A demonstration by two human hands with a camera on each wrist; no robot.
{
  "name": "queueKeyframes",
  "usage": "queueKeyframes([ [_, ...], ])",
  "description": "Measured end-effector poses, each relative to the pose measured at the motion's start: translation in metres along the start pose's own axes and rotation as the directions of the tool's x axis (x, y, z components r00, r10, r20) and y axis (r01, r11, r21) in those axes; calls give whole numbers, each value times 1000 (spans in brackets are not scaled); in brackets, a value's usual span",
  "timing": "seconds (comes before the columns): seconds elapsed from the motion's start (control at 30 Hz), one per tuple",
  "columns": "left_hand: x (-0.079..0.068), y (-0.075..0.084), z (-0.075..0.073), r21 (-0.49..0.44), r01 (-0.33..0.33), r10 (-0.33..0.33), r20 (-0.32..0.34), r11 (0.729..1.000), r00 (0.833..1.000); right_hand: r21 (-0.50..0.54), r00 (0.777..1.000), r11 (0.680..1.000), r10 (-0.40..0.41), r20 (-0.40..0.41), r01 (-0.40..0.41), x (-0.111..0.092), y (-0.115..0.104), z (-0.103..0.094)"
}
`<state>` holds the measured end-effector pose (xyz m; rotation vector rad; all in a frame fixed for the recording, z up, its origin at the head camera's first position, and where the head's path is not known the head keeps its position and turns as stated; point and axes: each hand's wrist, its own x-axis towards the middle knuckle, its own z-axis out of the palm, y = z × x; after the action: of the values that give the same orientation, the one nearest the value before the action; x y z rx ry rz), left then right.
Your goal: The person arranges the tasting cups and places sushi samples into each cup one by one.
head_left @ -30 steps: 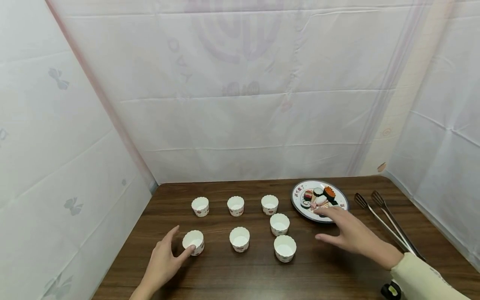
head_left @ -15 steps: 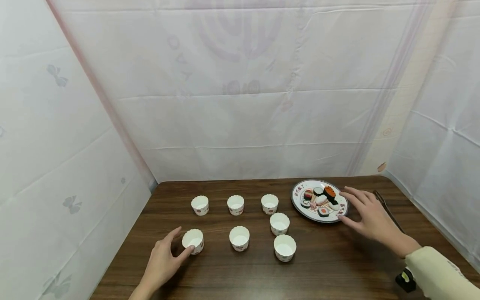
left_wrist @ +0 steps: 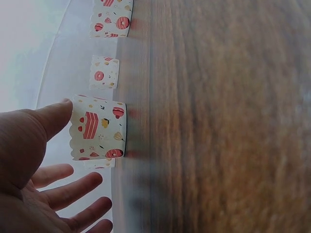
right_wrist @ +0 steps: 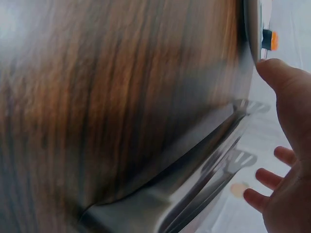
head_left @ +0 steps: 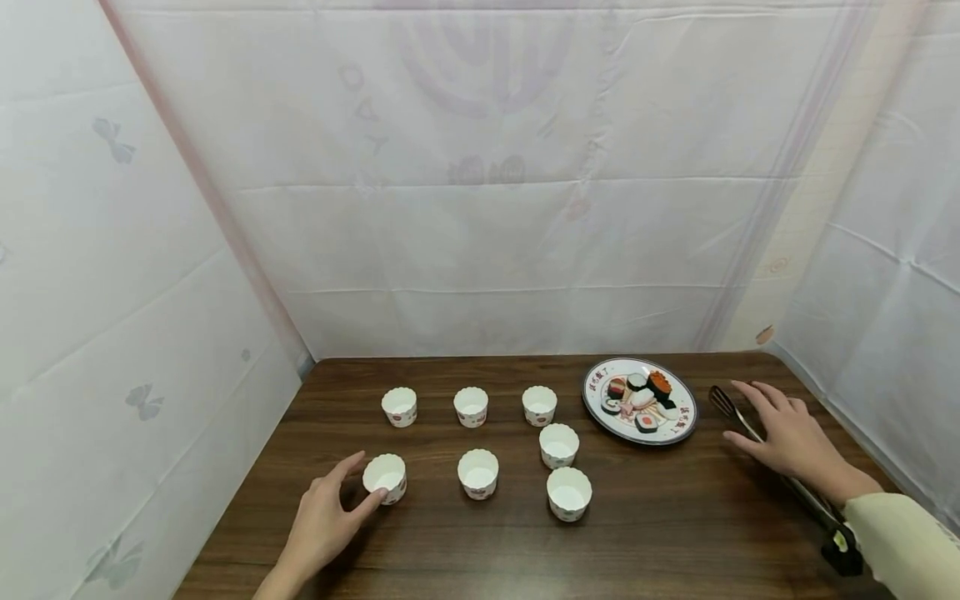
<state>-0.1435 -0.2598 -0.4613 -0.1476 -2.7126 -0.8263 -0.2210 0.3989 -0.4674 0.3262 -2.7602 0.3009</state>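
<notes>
My left hand (head_left: pixel 322 521) is beside the front-left white paper baking cup (head_left: pixel 386 478), fingers spread and slightly bent. In the left wrist view, the thumb tip lies close to the rim of this cup (left_wrist: pixel 99 128), printed with red cakes; contact is unclear. My right hand (head_left: pixel 783 437) is over a pair of metal tongs (head_left: pixel 742 423), partly covering them, with nothing in its fingers. In the right wrist view, the tongs' (right_wrist: pixel 209 170) slotted ends point away, and the fingers are loosely spread apart from them.
Several more baking cups, such as the middle front one (head_left: pixel 477 473), stand in rows on the brown table (head_left: pixel 450 550). A round plate (head_left: pixel 596 383) bearing sushi pieces (head_left: pixel 658 383) lies at the back right. White cloth walls (head_left: pixel 450 250) enclose the table.
My right hand has moved rightward, from over the plate's front edge to above the tongs. The left hand has stayed beside its cup.
</notes>
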Motion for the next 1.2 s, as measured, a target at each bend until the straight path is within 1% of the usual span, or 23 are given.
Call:
queueKeyframes([
  [0.17,1,-1,1,-4,-16,16,-18,1000,1000,29,998,999,34,52,-35,-7,10,3],
  [0.37,1,-1,3,-11,-22,21,-19,1000,1000,63,994,996,54,95,-60,-14,18,4],
  [0.47,1,-2,3,-14,-18,18,-16,1000,1000,55,989,996,67,129,-75,-15,20,3],
  [0.57,1,-2,3,-11,-10,10,-10,1000,1000,48,980,993,97,174,-107,-15,21,2],
  [0.7,0,-1,4,-11,-2,2,-2,1000,1000,46,970,989,126,210,-138,-16,23,1],
  [1.0,0,0,5,-13,10,-10,13,1000,1000,49,959,985,150,242,-166,-17,25,0],
  [1.2,0,0,5,-5,0,0,4,1000,1000,52,952,981,169,255,-188,-17,25,-2],
])
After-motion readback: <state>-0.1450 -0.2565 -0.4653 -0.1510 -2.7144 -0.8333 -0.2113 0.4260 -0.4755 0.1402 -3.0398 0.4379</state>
